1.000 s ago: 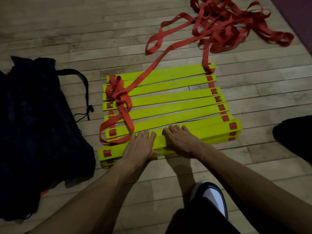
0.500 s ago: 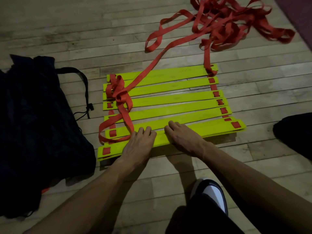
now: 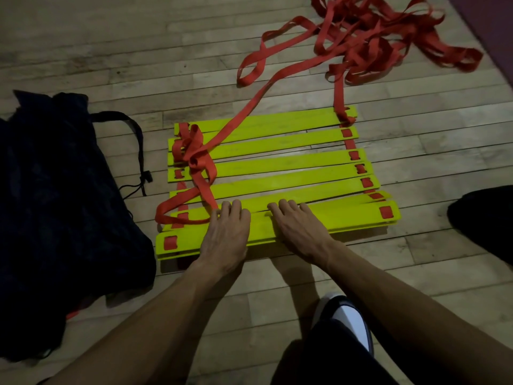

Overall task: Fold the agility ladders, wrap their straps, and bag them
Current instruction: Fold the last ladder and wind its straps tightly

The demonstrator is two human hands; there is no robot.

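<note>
Wooden plank floor (image 3: 83, 65): yellow plastic ladder rungs (image 3: 263, 162) on red webbing straps (image 3: 361, 37); left hand (image 3: 226, 232), right hand (image 3: 301, 229) flat, fingers spread, pressing nearest rung, gripping nothing; dark bag (image 3: 55, 204) left.

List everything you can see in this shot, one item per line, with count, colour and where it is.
Flat plastic ladder rungs: about eight visible, neon yellow, floor centre, nearest ones stacked.
Loose webbing strap: one tangled pile, red, top right, trailing onto the rungs and bunched at their left end.
Drawstring fabric bag: one, black, left of the rungs.
Wooden plank floor: pale brown, under everything.
Dark object: one, black, right edge; cannot identify.
Shoe: one, black and white, bottom centre.
Left hand: flat on the nearest rung.
Right hand: flat on the nearest rung.
</note>
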